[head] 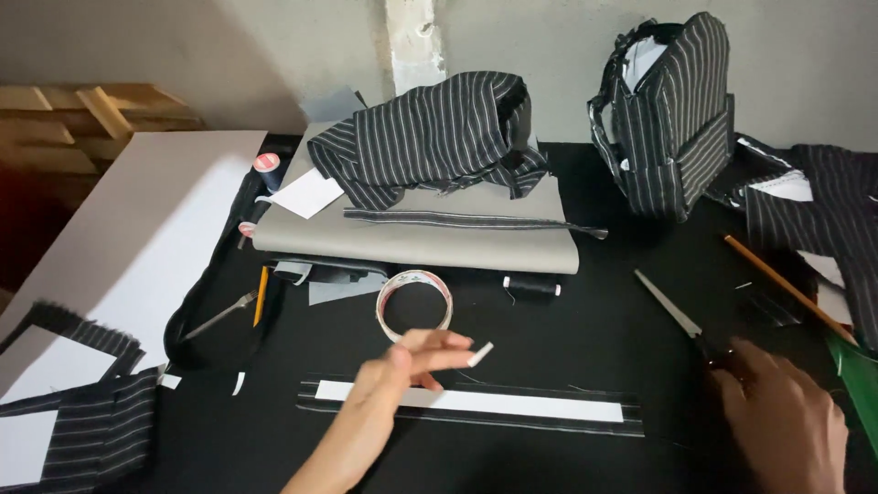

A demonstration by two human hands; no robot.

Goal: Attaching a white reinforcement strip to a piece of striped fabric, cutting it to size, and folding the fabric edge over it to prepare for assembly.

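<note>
Two hands: left fingers (455, 349) pinch a tape scrap (481, 354), right fingers (745, 361) grip scissors (672, 311)

We see no packages, signs or screens here. The nearest thing to a label is the round red-and-white paper disc (266, 163) capping a thread spool at the table's far left edge.
</note>
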